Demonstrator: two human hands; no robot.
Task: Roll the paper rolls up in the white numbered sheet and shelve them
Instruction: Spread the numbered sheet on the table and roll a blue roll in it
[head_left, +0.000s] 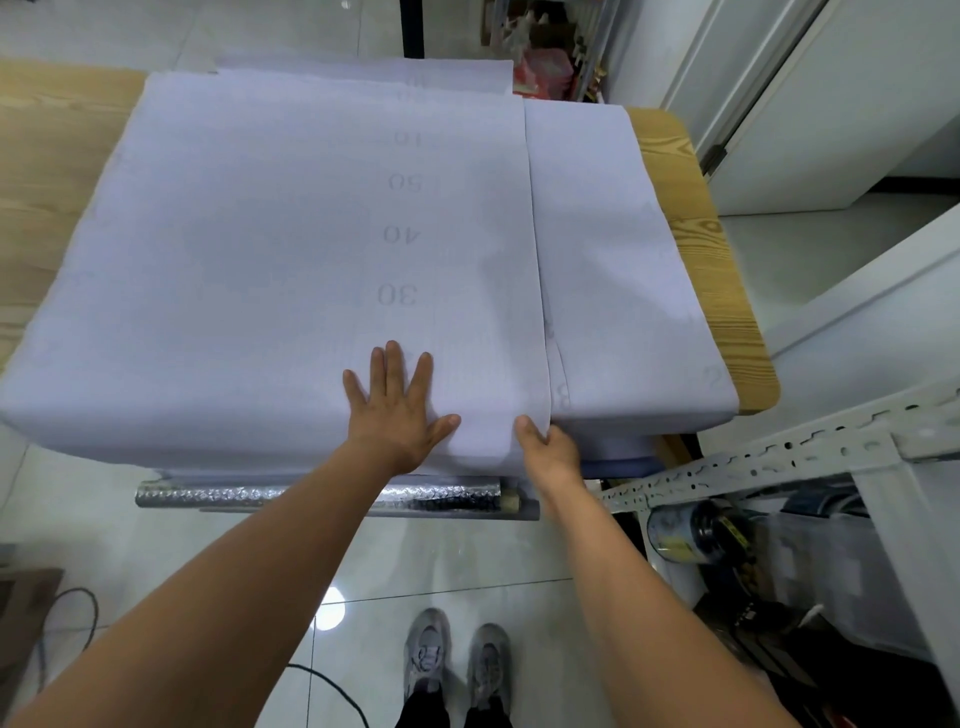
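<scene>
White numbered sheet (291, 249) lies spread over the bench (696, 249), stretching away beyond both hands. The left hand (397, 410) rests flat on it, fingers straight and splayed, holding nothing. The right hand (550, 449), just beside it, pinches the sheet's near corner under its thumb. Paper rolls (234, 493) lie just behind the wrists, below the sheet's edge. Pulling by one corner could crease or tear the sheet, or start it winding crooked.
</scene>
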